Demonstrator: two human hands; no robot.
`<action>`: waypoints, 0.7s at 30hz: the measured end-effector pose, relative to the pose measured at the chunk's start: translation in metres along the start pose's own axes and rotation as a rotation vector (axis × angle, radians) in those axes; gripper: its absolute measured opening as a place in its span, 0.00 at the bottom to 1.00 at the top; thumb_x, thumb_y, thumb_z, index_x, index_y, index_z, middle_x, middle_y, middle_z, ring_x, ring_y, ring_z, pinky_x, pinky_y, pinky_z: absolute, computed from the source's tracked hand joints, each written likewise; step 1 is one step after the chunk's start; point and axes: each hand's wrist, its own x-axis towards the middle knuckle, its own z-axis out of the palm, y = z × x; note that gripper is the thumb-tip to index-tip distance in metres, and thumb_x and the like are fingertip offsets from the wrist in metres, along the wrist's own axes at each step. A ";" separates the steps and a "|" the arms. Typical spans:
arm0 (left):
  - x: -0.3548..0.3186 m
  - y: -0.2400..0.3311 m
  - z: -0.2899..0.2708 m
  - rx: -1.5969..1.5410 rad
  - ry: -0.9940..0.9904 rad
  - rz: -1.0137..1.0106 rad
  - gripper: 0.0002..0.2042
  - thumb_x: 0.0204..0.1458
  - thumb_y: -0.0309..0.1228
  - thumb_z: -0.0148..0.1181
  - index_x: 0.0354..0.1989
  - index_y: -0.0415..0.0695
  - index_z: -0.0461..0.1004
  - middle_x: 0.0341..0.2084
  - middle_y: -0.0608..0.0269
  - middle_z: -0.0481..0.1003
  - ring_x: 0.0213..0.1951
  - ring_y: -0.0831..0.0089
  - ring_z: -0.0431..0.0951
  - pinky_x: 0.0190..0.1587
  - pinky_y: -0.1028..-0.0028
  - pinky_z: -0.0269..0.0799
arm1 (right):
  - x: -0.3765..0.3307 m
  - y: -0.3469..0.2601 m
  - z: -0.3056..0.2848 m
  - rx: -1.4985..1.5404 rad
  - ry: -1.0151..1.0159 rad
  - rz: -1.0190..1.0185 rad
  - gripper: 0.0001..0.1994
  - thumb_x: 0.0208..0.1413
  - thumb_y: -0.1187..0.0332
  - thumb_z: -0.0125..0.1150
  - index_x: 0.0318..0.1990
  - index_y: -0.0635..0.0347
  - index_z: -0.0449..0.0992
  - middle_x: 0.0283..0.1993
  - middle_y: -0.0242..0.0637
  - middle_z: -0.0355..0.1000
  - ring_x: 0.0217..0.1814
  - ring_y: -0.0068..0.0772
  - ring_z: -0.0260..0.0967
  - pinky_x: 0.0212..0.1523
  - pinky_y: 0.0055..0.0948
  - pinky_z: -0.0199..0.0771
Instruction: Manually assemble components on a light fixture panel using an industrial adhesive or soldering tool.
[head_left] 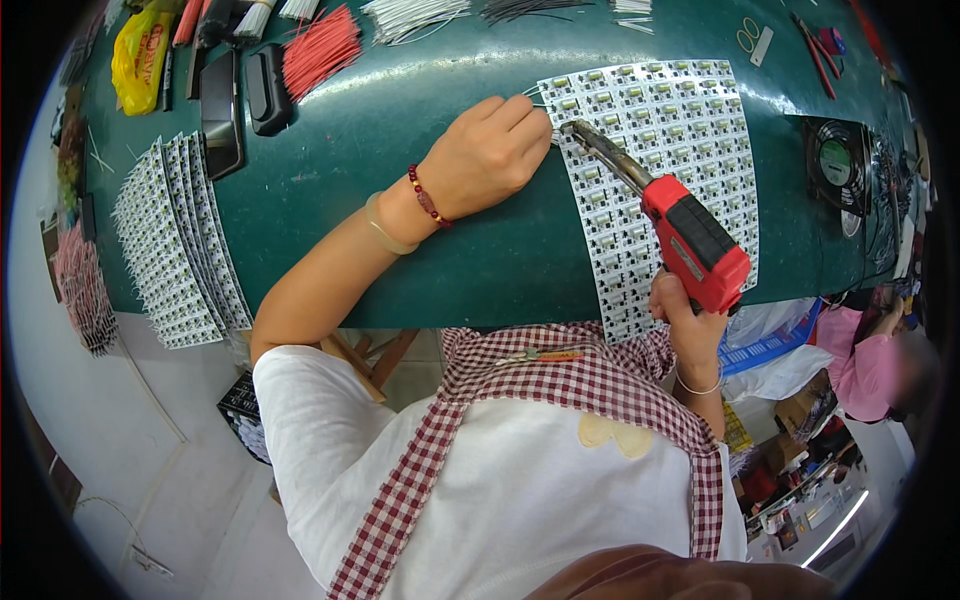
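A panel of small white circuit boards (655, 130) lies on the green table in front of me, rows of parts across it. My right hand (690, 318) is closed round the handle of a red and black soldering gun (697, 238). Its metal tip touches or hovers just over the panel near its upper left edge; I cannot tell which. Close beside that tip is my left hand (490, 150), its fingers pinched together on thin white wires (538, 97) at the panel's edge. The fingertips are partly hidden behind the hand.
More circuit board panels (185, 240) are stacked at the left. Along the back lie red wires (322, 50), white wires (415, 14), a black case (268, 90) and a yellow bag (142, 58). Red-handled pliers (818, 58) and a small fan (838, 160) are at the right. A person in pink (858, 365) is beyond.
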 end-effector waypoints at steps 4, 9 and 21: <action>0.000 0.000 -0.001 -0.008 0.002 -0.006 0.09 0.40 0.23 0.58 0.32 0.36 0.75 0.25 0.63 0.64 0.30 0.70 0.69 0.32 0.73 0.69 | -0.001 0.005 -0.002 -0.084 -0.009 -0.038 0.12 0.48 0.75 0.71 0.41 0.64 0.77 0.34 0.28 0.75 0.31 0.17 0.68 0.33 0.22 0.70; 0.000 0.002 0.000 -0.003 -0.005 -0.016 0.09 0.40 0.23 0.58 0.32 0.36 0.75 0.25 0.63 0.64 0.30 0.70 0.69 0.32 0.73 0.69 | -0.001 0.000 0.002 0.026 0.016 -0.004 0.13 0.48 0.74 0.71 0.41 0.64 0.77 0.34 0.28 0.75 0.31 0.17 0.68 0.33 0.21 0.70; 0.000 0.004 -0.001 0.004 -0.009 -0.031 0.09 0.40 0.24 0.58 0.32 0.36 0.75 0.25 0.63 0.64 0.31 0.70 0.69 0.33 0.73 0.70 | 0.000 0.001 0.000 0.005 0.016 -0.010 0.13 0.48 0.75 0.70 0.41 0.64 0.76 0.34 0.28 0.74 0.32 0.17 0.68 0.34 0.21 0.70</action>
